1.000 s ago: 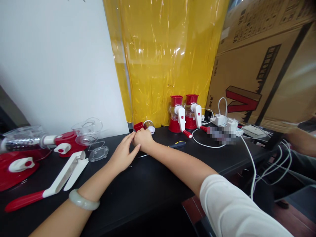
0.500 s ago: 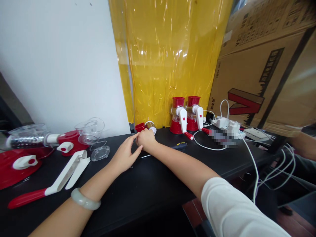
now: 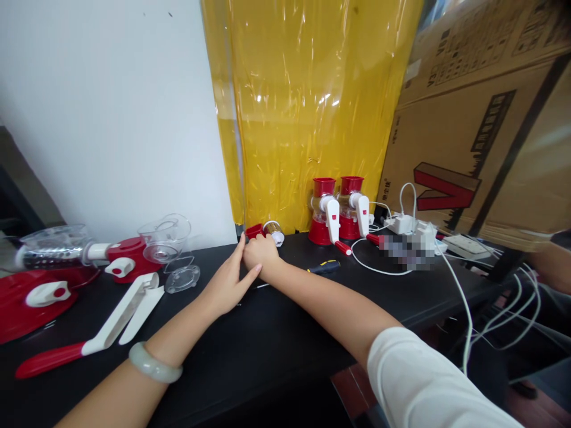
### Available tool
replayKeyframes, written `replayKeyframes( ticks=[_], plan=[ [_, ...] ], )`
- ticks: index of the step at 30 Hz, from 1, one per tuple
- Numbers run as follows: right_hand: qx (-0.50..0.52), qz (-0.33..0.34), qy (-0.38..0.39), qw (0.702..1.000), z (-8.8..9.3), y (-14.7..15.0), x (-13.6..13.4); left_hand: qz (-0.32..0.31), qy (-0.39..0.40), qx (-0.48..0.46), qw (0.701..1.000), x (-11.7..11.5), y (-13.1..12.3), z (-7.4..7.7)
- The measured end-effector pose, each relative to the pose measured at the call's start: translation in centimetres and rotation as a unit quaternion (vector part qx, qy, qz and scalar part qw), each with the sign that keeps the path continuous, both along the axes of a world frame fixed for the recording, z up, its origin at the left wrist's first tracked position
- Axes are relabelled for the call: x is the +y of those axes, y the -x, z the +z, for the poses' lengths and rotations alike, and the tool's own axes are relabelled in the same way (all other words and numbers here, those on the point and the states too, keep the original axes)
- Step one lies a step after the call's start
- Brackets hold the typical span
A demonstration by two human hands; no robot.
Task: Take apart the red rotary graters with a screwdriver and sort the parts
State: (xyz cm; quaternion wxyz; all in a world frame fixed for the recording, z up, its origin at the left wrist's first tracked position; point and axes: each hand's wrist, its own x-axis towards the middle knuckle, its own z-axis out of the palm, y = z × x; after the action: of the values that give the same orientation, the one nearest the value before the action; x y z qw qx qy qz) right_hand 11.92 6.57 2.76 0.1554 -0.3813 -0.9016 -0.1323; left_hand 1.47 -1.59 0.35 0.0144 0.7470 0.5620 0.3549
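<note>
My right hand [image 3: 261, 254] is curled into a closed grip on the black table [image 3: 250, 339], just in front of a small red cup part [image 3: 254, 230] and a metal drum blade [image 3: 272, 230]; what its fingers hold is hidden. My left hand [image 3: 228, 280], a pale bangle [image 3: 154, 364] on its wrist, has its fingers stretched out and rests against the right hand's left side. A screwdriver with a black and yellow handle [image 3: 325, 267] lies under my right forearm.
Two assembled red and white rotary graters [image 3: 339, 208] stand at the back by the yellow plastic sheet [image 3: 307, 101]. Loose grater parts [image 3: 89, 279] lie at the left. Chargers and white cables [image 3: 414, 235] sit right, below cardboard boxes [image 3: 486, 119]. Another person's arm [image 3: 551, 261] shows far right.
My left hand's fingertips have slid up along the right hand toward the red cup part. The view has shifted slightly; the right hand stays in place.
</note>
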Motion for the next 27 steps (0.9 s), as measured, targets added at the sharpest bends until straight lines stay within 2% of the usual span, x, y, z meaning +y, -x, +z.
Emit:
replayKeyframes(
  ticks=[4, 9, 11, 14, 19, 24, 27],
  plan=[
    [0.026, -0.020, -0.021, 0.999, 0.9, -1.1, 0.9, -0.034, -0.009, 0.014, 0.999, -0.3, -0.3, -0.1],
    [0.114, -0.125, -0.078, 0.982, 3.9, -5.0, 3.9, -0.083, -0.005, 0.044, 0.996, -1.2, -1.6, 0.0],
    [0.156, -0.173, -0.107, 0.966, 5.0, -7.2, 5.2, -0.093, 0.005, 0.050, 0.994, -1.5, -1.8, 0.0],
    [0.268, -0.264, -0.161, 0.912, 6.0, -10.3, 7.1, -0.097, 0.004, 0.054, 0.994, -1.5, -1.8, -0.1],
    [0.374, -0.358, -0.158, 0.841, 5.8, -13.6, 9.3, -0.094, 0.008, 0.062, 0.994, -1.4, -1.5, -0.2],
    [0.429, -0.377, -0.134, 0.810, 5.1, -15.0, 10.3, -0.100, 0.009, 0.086, 0.991, -1.5, -1.7, -0.1],
    [0.459, -0.385, -0.079, 0.797, 4.7, -15.6, 11.0, -0.095, 0.019, 0.093, 0.991, -1.4, -1.6, -0.2]
  ],
)
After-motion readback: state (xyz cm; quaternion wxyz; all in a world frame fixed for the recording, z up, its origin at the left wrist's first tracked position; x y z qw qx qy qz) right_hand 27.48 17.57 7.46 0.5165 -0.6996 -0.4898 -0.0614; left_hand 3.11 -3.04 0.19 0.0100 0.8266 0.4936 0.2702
